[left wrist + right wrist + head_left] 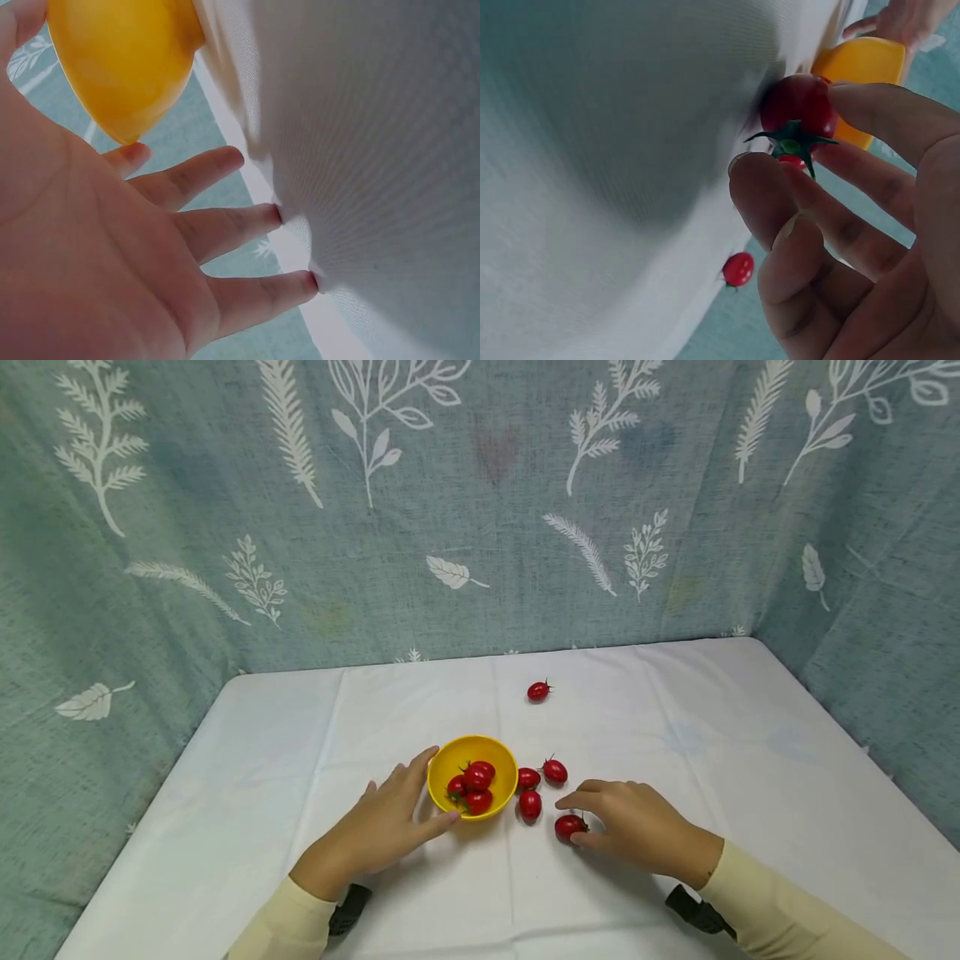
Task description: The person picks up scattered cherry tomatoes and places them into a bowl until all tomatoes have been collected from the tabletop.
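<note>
A yellow bowl with several red cherry tomatoes in it stands on the white cloth. My left hand is at its left side, thumb and index fingertip at the rim; the other fingers are spread and nearly straight. In the left wrist view the bowl shows from its underside, beside the palm. To the right of the bowl, my right hand has thumb and curved fingers around one cherry tomato. Its green calyx faces the wrist camera, and the thumb tip rests against its side.
Three loose cherry tomatoes lie between the bowl and my right hand, close to the bowl. Farther back lies a single cherry tomato. A green-blue curtain with white leaf prints surrounds the far edge and sides of the table.
</note>
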Demonstrator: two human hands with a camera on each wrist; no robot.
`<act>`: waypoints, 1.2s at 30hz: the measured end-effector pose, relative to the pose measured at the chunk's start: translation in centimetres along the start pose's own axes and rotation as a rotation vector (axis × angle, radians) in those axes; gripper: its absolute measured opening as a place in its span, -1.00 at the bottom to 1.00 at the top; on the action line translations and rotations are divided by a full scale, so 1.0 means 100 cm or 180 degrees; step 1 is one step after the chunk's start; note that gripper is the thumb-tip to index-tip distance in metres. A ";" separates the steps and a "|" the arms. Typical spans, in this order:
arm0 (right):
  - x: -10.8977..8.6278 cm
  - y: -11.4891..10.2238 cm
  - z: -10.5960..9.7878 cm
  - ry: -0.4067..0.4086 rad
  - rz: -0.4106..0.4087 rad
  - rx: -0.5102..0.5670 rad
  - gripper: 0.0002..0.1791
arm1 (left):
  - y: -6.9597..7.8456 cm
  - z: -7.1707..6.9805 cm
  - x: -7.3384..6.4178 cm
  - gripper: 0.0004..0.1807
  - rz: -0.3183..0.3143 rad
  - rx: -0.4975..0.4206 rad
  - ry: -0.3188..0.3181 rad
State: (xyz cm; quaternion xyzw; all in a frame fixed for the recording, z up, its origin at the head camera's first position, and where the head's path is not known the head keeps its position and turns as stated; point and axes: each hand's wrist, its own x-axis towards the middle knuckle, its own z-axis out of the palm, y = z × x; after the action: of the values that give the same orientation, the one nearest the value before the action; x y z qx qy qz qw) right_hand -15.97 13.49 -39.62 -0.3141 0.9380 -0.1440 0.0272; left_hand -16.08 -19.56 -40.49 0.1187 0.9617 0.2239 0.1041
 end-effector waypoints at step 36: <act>0.019 -0.020 -0.015 0.0569 -0.0468 0.0068 -0.60 | 0.000 0.002 -0.001 0.06 -0.0011 -0.0040 -0.0042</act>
State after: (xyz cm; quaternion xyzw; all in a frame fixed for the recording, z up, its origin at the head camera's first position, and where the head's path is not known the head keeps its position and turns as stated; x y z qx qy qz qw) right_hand -16.61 11.23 -37.50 -0.3677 0.9096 -0.1829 -0.0638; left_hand -15.91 -19.48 -40.68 0.1178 0.9598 0.2289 0.1116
